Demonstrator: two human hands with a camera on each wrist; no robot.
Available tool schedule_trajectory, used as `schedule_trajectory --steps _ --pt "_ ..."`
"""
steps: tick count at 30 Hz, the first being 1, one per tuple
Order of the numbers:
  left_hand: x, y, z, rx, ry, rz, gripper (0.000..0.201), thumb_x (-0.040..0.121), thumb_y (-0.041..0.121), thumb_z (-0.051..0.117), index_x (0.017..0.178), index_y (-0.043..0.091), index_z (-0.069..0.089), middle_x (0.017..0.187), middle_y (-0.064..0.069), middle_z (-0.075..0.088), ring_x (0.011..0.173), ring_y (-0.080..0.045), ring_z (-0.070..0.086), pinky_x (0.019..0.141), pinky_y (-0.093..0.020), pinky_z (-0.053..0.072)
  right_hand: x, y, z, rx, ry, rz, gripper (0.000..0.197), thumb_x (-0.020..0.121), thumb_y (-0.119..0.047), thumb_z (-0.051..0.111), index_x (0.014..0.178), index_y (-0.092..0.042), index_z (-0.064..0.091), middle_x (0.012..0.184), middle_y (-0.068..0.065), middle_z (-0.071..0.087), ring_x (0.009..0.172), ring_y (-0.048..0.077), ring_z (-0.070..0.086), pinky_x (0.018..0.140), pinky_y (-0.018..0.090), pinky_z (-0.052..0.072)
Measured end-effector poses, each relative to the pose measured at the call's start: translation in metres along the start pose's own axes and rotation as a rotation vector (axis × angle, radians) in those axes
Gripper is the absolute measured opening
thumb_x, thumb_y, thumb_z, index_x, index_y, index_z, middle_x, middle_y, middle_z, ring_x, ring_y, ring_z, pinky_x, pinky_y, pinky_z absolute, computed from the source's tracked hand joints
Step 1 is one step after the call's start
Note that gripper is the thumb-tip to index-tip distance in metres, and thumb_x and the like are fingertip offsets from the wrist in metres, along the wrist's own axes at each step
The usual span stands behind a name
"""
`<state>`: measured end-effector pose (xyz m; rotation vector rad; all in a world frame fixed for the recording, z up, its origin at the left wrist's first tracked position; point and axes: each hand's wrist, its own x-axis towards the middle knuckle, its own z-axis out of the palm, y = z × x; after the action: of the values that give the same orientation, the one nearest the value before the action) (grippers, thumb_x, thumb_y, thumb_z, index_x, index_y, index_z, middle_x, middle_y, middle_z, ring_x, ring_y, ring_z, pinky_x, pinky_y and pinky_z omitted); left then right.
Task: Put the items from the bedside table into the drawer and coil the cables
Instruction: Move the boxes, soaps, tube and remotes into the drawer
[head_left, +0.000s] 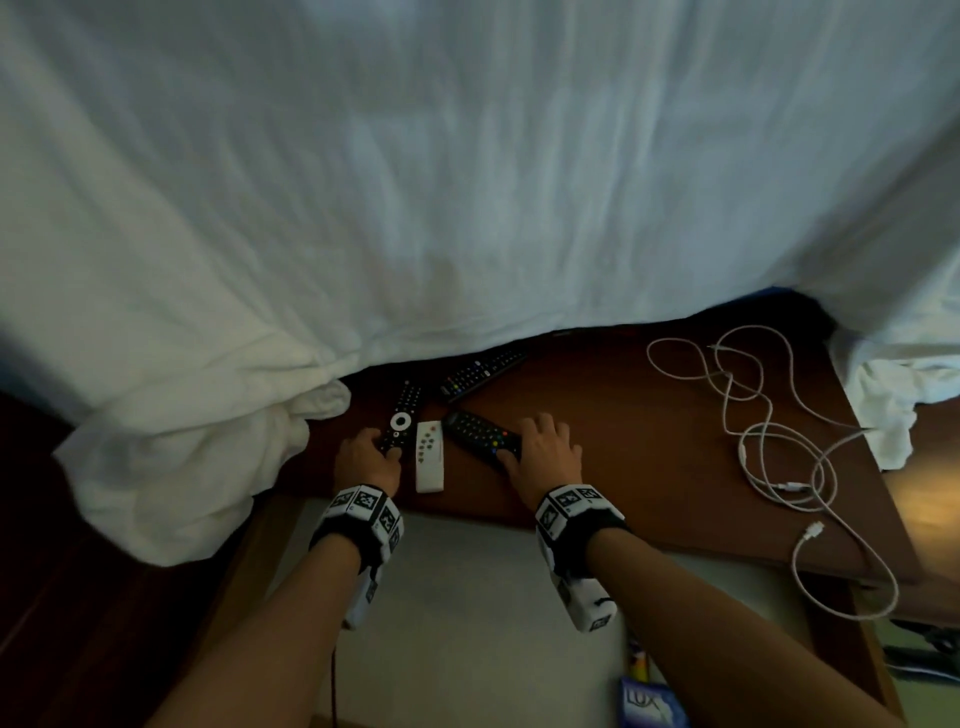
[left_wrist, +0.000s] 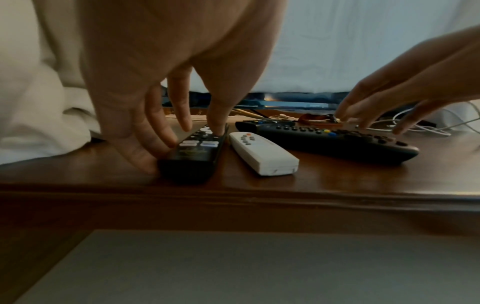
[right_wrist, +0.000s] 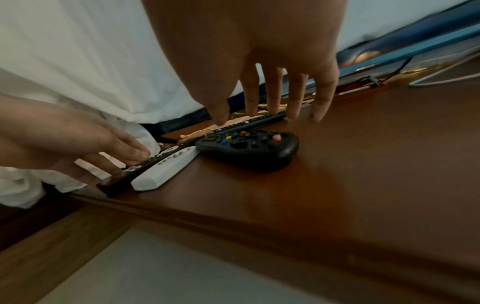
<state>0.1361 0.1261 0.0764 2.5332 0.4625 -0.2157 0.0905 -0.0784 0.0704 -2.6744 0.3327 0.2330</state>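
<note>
Both hands: left hand pinches the slim black remote, lengthwise toward the bed; right hand hovers spread over a slanted black remote. Four remotes total.

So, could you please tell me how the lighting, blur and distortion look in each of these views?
Head view: dim, warm glow at the right edge, wide-angle bending of the bedside table edge, bedsheet soft. Left wrist view: the left hand up close is blurred, the white remote fairly sharp. Right wrist view: motion-smeared right hand, soft sheen on the wood beside the wide black remote.
</note>
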Motion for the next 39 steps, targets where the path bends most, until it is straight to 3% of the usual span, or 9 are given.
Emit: schedule_trajectory --steps 4,12,15,19,25,29,34,36,39 --pt "0.004 0.000 0.001 -0.034 -0.031 -0.008 0.033 0.088 0.017 0.067 0.120 0.009 0.063 0.118 -0.015 0.067 0.112 -0.034 0.060 0.086 -0.036 0.047 0.033 -0.022 -0.010 -0.053 0.002 -0.111 0.033 0.097 -0.027 0.044 0.125 -0.012 0.051 0.140 0.006 0.043 0.127 0.031 0.038 0.100 0.051 0.037" --pt "0.012 -0.002 0.004 -0.052 -0.050 -0.036 0.039 0.085 0.017 0.071 0.123 0.011 0.061 0.122 -0.014 0.065 0.116 -0.034 0.058 0.091 -0.038 0.048 0.118 -0.049 -0.016 -0.342 -0.236 -0.328 0.059 0.093 -0.031 0.056 0.147 -0.019 0.034 0.155 0.005 0.027 0.142 0.030 0.025 0.109 0.065 0.024" --pt "0.016 -0.005 0.005 -0.061 -0.076 -0.064 0.042 0.084 0.018 0.072 0.124 0.010 0.063 0.122 -0.016 0.065 0.115 -0.036 0.059 0.092 -0.038 0.048 0.126 -0.046 -0.018 -0.426 -0.256 -0.336 0.059 0.096 -0.024 0.051 0.150 -0.022 0.028 0.159 0.005 0.020 0.145 0.032 0.018 0.111 0.065 0.021" --pt "0.019 -0.013 0.002 -0.103 -0.098 -0.098 0.035 0.080 0.020 0.076 0.113 0.008 0.070 0.113 -0.017 0.069 0.107 -0.035 0.063 0.086 -0.037 0.050 0.130 -0.034 -0.023 -0.443 -0.170 -0.303 0.055 0.096 -0.012 0.042 0.149 -0.022 0.032 0.151 0.015 0.033 0.141 0.038 0.020 0.109 0.062 0.024" --pt "0.007 -0.027 -0.019 -0.244 0.024 -0.082 0.036 0.079 0.013 0.078 0.111 -0.001 0.069 0.113 -0.020 0.069 0.105 -0.034 0.063 0.084 -0.034 0.047 0.126 -0.003 -0.027 -0.431 -0.148 -0.160 0.049 0.084 -0.013 0.064 0.132 -0.013 0.052 0.138 0.015 0.038 0.132 0.036 0.031 0.105 0.060 0.030" --pt "-0.028 -0.030 -0.039 -0.314 0.016 0.031 0.032 0.080 0.010 0.076 0.110 0.004 0.070 0.106 -0.013 0.072 0.095 -0.027 0.065 0.079 -0.029 0.045 0.112 0.026 -0.042 -0.228 -0.173 -0.114 0.047 0.085 -0.017 0.067 0.128 -0.009 0.050 0.133 0.017 0.045 0.121 0.039 0.049 0.097 0.053 0.045" --pt "-0.069 -0.036 -0.040 -0.451 -0.362 0.215 0.036 0.070 0.006 0.082 0.095 0.029 0.072 0.092 0.003 0.076 0.086 -0.019 0.072 0.079 -0.029 0.057 0.070 0.066 -0.064 0.035 -0.098 -0.078 0.043 0.085 -0.034 0.068 0.124 -0.021 0.058 0.121 0.015 0.062 0.110 0.037 0.059 0.090 0.043 0.051" --pt "-0.084 -0.035 -0.031 -0.413 -0.593 0.259 0.037 0.068 0.004 0.084 0.098 0.024 0.075 0.093 0.000 0.078 0.088 -0.023 0.073 0.080 -0.030 0.059 0.046 0.080 -0.077 0.136 -0.072 -0.088 0.041 0.086 -0.036 0.068 0.123 -0.019 0.063 0.119 0.011 0.066 0.110 0.031 0.061 0.090 0.036 0.050" --pt "-0.106 -0.034 -0.008 -0.202 -0.866 0.282 0.039 0.067 0.009 0.086 0.103 0.021 0.077 0.096 0.006 0.077 0.085 -0.013 0.074 0.079 -0.026 0.057 0.003 0.095 -0.093 0.273 -0.092 -0.095 0.034 0.089 -0.034 0.065 0.117 -0.015 0.067 0.111 0.008 0.071 0.100 0.024 0.067 0.081 0.028 0.049"
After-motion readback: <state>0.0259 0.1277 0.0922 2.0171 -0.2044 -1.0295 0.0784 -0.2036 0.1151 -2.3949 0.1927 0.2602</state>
